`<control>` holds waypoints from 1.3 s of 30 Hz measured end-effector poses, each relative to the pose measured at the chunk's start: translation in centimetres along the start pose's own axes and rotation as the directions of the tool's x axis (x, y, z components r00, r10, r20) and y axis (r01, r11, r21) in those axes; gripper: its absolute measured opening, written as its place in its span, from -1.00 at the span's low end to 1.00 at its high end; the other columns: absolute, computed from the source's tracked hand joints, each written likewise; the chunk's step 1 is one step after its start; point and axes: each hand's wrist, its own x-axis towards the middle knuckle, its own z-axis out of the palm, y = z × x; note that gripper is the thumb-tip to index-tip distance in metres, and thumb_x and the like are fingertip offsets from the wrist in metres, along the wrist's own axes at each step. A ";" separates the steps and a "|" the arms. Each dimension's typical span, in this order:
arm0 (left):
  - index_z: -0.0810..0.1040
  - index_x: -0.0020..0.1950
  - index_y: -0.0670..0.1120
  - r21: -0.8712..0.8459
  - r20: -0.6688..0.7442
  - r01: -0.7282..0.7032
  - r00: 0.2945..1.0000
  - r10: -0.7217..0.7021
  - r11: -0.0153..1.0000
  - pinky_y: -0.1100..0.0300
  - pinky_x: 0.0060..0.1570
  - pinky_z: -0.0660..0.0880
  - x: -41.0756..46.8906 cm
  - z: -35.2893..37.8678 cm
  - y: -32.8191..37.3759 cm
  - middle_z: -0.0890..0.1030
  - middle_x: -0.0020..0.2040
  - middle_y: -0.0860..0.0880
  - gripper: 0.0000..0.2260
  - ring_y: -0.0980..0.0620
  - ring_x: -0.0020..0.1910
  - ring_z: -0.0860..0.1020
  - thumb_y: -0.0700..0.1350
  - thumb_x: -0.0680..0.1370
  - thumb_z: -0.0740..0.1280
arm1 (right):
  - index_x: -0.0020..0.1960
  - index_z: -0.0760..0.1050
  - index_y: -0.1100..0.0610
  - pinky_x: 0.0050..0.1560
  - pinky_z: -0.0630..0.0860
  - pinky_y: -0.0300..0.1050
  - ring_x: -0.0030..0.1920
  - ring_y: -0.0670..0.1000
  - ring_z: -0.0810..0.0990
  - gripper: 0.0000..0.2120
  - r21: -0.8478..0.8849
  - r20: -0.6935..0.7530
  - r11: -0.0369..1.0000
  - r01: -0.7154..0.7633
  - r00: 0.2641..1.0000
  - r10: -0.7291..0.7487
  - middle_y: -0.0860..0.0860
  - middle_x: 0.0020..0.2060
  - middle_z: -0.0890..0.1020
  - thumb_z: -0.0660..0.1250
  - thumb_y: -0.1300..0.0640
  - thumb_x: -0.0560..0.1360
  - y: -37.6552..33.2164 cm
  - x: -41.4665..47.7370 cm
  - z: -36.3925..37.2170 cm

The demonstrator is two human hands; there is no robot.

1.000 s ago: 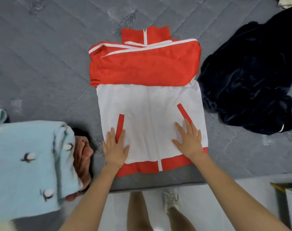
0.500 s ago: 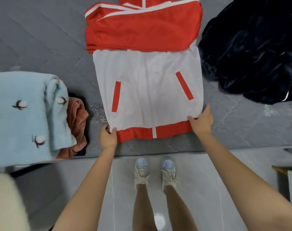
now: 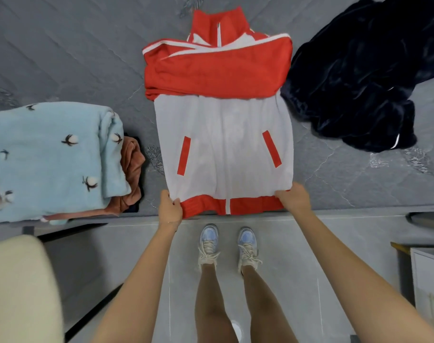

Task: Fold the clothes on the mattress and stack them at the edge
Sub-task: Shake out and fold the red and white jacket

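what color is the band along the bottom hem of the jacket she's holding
Red, split by a white zipper strip at the middle; the jacket's hem band shows in the head view.

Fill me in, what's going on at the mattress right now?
A person standing at the edge of the mattress is folding a red and white jacket. The left hand and right hand each grip a bottom corner at the hem. The red sleeves are folded across the chest. To the left, a folded light blue garment lies on a brown garment. To the right, a dark navy garment lies crumpled and unfolded.
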 end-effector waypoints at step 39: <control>0.46 0.16 -0.25 -0.824 0.039 0.023 0.999 0.018 0.566 0.24 0.06 0.53 31.0 -1.7 30.3 0.56 0.11 -0.19 -0.83 0.18 -0.03 0.57 -0.24 0.67 0.12 | 0.09 0.48 -0.04 0.07 0.40 -0.16 0.13 -0.06 0.53 -0.87 0.899 -0.077 0.434 0.064 0.997 0.014 -0.04 0.11 0.59 0.24 0.02 0.55 -33.5 22.3 -8.8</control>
